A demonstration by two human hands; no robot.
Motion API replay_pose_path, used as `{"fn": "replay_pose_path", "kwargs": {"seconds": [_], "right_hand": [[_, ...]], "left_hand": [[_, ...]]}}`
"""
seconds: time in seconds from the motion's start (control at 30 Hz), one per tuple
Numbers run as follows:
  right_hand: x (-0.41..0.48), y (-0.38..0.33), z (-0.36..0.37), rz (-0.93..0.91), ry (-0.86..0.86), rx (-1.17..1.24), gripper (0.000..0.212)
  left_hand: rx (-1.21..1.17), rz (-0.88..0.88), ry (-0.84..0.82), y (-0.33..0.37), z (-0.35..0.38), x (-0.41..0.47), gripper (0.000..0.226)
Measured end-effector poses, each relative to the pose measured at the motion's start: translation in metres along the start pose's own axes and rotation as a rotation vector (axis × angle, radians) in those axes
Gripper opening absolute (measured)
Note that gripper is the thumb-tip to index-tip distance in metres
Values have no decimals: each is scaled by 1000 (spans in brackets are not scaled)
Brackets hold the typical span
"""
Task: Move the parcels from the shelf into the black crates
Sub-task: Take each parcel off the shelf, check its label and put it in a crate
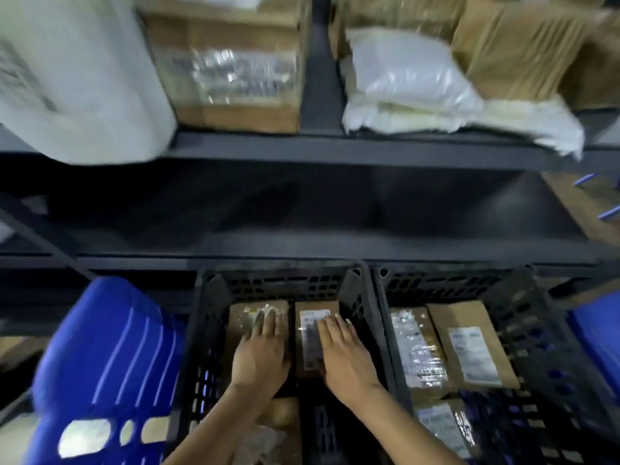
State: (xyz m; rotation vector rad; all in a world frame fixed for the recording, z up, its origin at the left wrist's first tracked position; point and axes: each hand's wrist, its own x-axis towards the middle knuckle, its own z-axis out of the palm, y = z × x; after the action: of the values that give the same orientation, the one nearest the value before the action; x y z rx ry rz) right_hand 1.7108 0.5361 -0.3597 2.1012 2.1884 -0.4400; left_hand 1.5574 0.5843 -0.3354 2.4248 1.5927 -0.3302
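Two flat brown cardboard parcels are pressed side by side into the far end of the left black perforated plastic crate: the left hand lies flat with fingers spread on the plastic-wrapped left parcel, the right hand flat on the labelled right parcel, nothing being pinched. Each parcel's long axis runs away from the person toward the dark metal shelf. Judged from this, both should be pushed down evenly until level, with edges kept square to the crate walls, so later parcels can be stacked flat.

Brown parcels flat in black crates
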Motion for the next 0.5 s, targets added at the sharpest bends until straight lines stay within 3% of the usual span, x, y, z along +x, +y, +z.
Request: {"fn": "replay_pose_path", "kwargs": {"seconds": [0.23, 0.5], "right_hand": [[-25, -11, -95, -78, 186, 6, 67], [-23, -12, -223, -167, 494, -70, 67]], "left_hand": [[74, 6, 184, -13, -101, -32, 71], [27, 28, 561, -12, -223, -42, 74]]}}
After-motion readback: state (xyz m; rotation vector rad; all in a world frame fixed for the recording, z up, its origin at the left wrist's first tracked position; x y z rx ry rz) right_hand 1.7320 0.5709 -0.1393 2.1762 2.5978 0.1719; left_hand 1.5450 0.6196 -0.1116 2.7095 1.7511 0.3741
